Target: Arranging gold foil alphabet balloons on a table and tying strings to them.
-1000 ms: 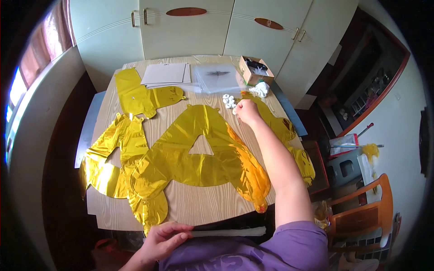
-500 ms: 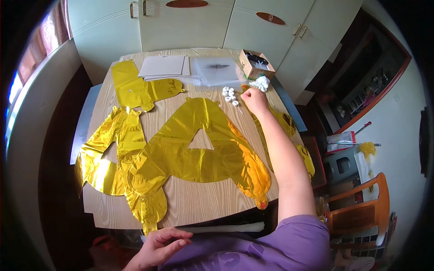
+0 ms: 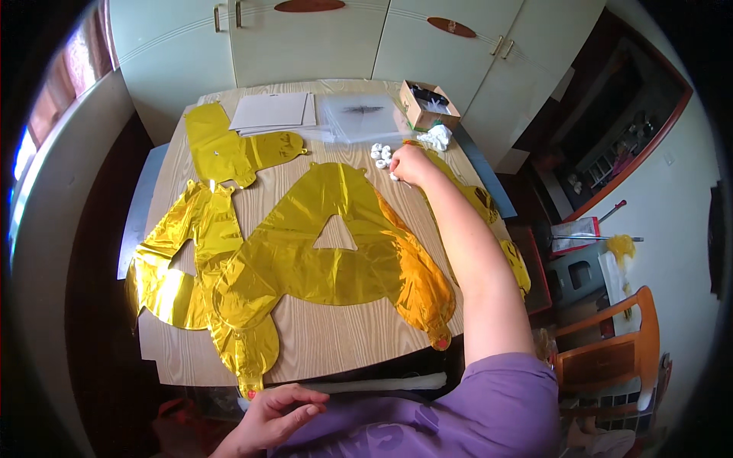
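Observation:
My right hand reaches across the table, its fingers closed at a small white roll that shows under their edge. Most of the fingertips are hidden. Several more white rolls lie just left of it. Close to my body, my left hand is empty, its fingers stretched out and thumb apart. In front of me lies a gold foil balloon, flat and shaped like a letter A. Its lower right leg is crinkled and orange. A second gold foil balloon overlaps it on the left.
Another gold foil piece is at the back left, beside grey-white cardboard sheets and clear plastic bags. A small box and crumpled white plastic stand back right. More gold foil lies behind my right forearm. A wooden chair stands right.
My right hand has moved slightly left and nearer, down onto the single white roll lying apart from the cluster. The left hand keeps its place and shape.

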`<state>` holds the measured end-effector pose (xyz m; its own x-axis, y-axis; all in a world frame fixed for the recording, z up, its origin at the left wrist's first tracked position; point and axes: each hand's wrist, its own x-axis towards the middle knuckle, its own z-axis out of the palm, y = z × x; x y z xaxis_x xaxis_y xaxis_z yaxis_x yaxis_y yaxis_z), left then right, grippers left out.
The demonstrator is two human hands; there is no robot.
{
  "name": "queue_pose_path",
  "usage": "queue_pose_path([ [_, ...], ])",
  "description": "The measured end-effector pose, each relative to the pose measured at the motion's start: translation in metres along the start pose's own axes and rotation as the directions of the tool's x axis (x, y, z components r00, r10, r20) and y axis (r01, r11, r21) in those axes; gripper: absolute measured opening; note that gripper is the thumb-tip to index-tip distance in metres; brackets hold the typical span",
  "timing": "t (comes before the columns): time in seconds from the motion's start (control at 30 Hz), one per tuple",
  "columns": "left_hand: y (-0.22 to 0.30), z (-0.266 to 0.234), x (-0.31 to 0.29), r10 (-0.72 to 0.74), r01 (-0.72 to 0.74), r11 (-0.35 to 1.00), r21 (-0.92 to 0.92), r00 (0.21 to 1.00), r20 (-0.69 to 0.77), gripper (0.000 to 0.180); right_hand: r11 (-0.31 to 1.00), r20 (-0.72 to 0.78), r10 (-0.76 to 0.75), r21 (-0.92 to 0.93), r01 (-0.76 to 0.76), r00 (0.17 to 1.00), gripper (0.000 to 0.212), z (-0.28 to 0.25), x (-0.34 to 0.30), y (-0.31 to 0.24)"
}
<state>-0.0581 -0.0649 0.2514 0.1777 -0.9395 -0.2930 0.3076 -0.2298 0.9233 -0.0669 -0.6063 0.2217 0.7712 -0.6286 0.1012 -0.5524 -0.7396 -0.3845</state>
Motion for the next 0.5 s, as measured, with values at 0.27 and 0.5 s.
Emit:
queue_pose_path([
  [0.27,-0.004,-0.008,0.004,0.018,-0.017,1.0,-0.02,0.998,0.055,0.021,0.999,-0.053,0.028,0.03,-0.026,0.998,0.012,-0.022,-0.007,0.003],
  [0.5,-0.009,-0.011,0.005,0.024,-0.023,1.0,-0.015,0.997,0.072,0.023,0.957,-0.015,0.231,-0.179,-0.229,0.973,0.019,-0.011,-0.004,-0.01],
])
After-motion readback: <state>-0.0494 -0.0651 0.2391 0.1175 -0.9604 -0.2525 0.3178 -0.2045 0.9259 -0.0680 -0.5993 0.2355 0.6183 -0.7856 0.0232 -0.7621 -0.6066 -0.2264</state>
